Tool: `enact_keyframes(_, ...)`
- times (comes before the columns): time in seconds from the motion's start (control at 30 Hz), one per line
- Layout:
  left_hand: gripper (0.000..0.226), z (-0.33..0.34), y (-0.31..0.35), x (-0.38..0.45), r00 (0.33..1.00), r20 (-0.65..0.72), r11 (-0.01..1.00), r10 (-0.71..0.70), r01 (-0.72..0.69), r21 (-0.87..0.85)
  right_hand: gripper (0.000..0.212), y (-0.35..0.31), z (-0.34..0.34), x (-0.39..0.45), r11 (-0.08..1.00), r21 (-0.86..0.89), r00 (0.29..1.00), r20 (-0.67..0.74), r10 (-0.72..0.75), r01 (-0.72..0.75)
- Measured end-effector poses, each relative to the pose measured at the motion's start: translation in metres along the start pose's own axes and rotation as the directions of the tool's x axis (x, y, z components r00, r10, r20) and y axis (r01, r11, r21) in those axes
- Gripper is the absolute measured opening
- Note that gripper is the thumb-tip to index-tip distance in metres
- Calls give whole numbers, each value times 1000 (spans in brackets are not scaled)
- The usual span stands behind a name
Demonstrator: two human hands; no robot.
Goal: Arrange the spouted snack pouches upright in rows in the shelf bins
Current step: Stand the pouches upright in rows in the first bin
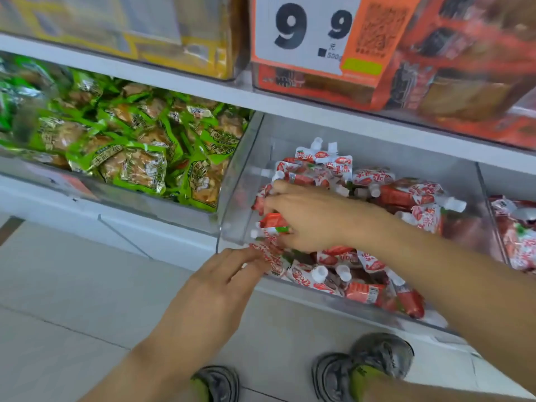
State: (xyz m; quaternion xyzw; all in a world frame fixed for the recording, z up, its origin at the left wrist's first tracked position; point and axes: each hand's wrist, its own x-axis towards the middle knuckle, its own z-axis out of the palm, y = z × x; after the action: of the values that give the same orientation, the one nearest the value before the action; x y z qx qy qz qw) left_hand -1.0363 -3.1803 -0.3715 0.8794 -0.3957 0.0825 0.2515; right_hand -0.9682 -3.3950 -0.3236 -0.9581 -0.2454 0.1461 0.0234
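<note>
Right hand (311, 217) inside the clear bin (240, 181), fingers curled round a small bunch of red-and-white spouted pouches (272, 220) at the bin's left front corner, white caps pointing left toward the clear wall. Left hand (223, 281) just below and in front, fingers nearly straight, tips touching a red-patterned pouch (271, 258) at the bin's front edge (pinching or only pressing: cannot tell, motion blur). More pouches (406, 195) loose in the same bin, lying flat and crossed at all angles, a few at the back (322, 155) standing with spouts up. Another heap along the front lip (356, 282), caps facing various ways. Next bin to the right (516, 236) partly in view, same red pouches. Bin to the left full of green snack packets (136, 146). Shelf above: orange price card (313, 30) reading 9.9, orange boxes (464, 68) to its right, yellow packaging (185, 33) to its left. Below: pale floor tiles (72, 300), grey-and-green shoes (374, 364).
</note>
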Motion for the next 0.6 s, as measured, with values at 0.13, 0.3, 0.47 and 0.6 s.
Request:
enact_keyframes(0.13, 19, -6, 6, 6, 997, -63, 999, 37, -39, -26, 36, -4, -6, -25, 971, 225, 983, -147, 114, -79)
enact_keyframes(0.3, 24, -9, 4, 14, 1000, 15, 999, 20, -19, -42, 32, -6, -7, -31, 831, 545, 884, -330, 331, -107)
enact_keyframes(0.47, 25, -20, 7, 22, 997, 54, 987, -62, 70, -141, 30, -14, -1, -29, 820, 570, 834, -431, 345, -45)
enact_keyframes(0.6, 35, -30, 4, 28, 994, 68, 982, -90, 100, -162, 44, -18, 10, -29, 817, 576, 845, -419, 332, -35)
